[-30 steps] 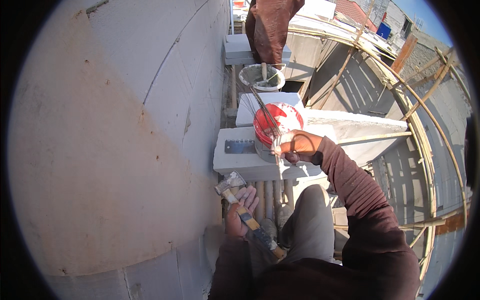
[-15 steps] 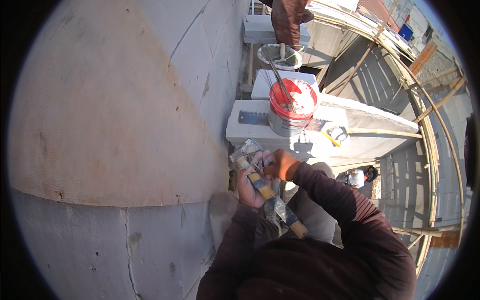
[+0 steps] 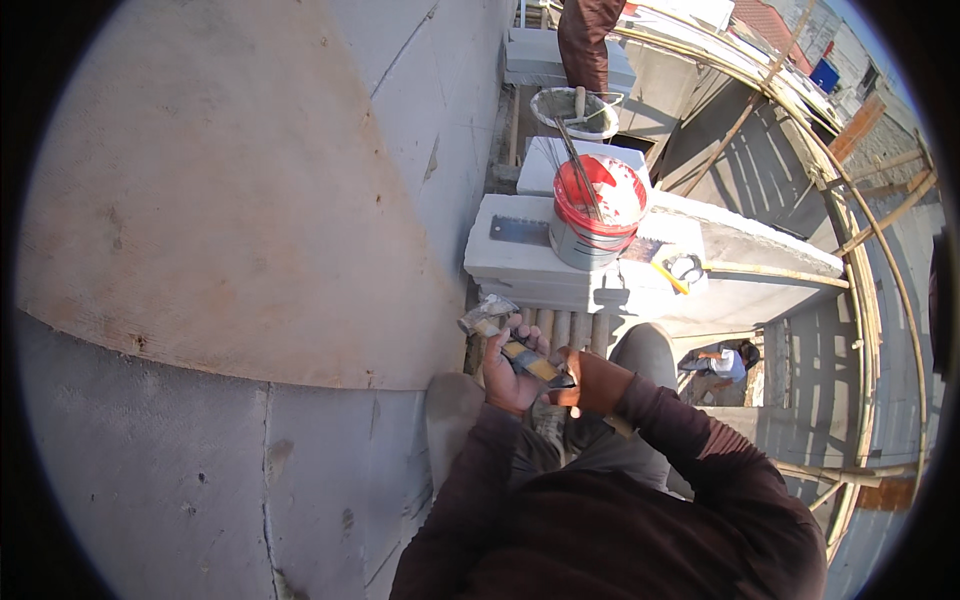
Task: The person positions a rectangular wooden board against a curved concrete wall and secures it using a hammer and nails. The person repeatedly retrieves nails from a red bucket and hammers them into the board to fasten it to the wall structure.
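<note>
Right hand [image 3: 593, 382] covers part of the hammer [image 3: 535, 366]. Bucket [image 3: 590, 246] hides the middle of the saw [image 3: 519, 230]. Top edge crops a co-worker [image 3: 587, 50].

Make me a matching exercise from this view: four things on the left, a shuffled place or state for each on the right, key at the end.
Things
1. Hammer with a pale, dark-banded handle
2. Thin grey metal wires
3. Flat metal saw with a toothed edge
4. Round bucket with a white rim

Places or states
A. Standing in a grey bucket with a red lip
B. A pale tool handle shows at its mouth
C. Lying across the left hand
D. Flat on a white rectangular block

Right pairs: 1-C, 2-A, 3-D, 4-B
</note>
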A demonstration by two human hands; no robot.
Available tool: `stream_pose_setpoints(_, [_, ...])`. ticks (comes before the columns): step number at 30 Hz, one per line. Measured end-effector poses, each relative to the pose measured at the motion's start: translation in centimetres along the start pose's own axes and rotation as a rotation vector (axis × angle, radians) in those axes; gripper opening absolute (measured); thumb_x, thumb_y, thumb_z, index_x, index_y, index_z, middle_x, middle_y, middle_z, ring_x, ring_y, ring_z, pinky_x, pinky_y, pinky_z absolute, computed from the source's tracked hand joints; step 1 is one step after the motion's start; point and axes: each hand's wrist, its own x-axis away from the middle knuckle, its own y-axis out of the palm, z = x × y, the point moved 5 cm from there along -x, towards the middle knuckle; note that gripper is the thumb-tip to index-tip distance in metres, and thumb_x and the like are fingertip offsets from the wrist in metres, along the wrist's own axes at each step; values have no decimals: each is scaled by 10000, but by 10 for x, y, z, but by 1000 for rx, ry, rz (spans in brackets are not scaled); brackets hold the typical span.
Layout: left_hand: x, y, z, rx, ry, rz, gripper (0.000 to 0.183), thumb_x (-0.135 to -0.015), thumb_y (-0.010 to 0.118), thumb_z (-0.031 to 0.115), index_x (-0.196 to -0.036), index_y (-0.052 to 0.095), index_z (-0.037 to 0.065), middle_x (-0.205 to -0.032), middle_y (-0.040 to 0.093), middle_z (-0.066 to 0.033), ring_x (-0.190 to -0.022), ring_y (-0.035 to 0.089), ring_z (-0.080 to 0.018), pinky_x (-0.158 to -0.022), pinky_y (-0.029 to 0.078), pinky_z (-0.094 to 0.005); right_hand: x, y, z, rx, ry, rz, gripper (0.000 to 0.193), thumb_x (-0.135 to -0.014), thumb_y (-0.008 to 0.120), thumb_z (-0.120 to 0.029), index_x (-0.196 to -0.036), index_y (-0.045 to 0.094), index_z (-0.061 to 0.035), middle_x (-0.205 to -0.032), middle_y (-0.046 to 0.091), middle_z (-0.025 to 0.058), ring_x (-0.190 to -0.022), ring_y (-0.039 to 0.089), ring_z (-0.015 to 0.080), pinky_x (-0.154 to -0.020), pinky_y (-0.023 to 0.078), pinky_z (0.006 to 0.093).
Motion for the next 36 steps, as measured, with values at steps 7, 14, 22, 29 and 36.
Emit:
stream_pose_setpoints(7, [7,-25,0,-201,21,-87,598,-963,413,661,-973,569,83,-816,517,-27,-764,527,-172,-737,470,-313,0,38,37,-638,123,-263,325,-896,643,-158,-1149,555,27,-735,608,70,-569,595,139,-522,473,294])
stream_pose_setpoints(14, [46,10,-16,-188,-79,143,472,-995,455,518,-1049,575,65,-851,534,-31,-793,555,-187,-811,490,-328,14,30,9,-676,-60,-92,321,-862,664,-140,-1117,532,3,-738,564,33,-598,574,131,-539,461,296])
stream_pose_setpoints(22, [60,67,9,-174,-29,-113,124,-992,540,167,-1106,557,122,-920,533,-1,-877,539,-159,-769,479,-330,27,10,1,-348,-103,473,329,-848,687,-97,-1091,494,13,-801,557,62,-638,563,104,-561,482,295])
stream_pose_setpoints(29, [59,55,-3,-204,5,-48,134,-1006,533,188,-1134,549,152,-1006,546,35,-957,526,-151,-754,433,-327,23,22,11,-302,-118,584,402,-792,742,-161,-1041,484,22,-820,604,181,-754,617,284,-712,491,379])
stream_pose_setpoints(36, [48,25,10,-183,111,121,204,-991,552,146,-1189,546,101,-1061,608,5,-1080,576,-163,-946,480,-348,24,26,17,-302,-117,538,351,-797,723,-114,-1050,521,21,-835,589,114,-757,567,141,-670,480,308])
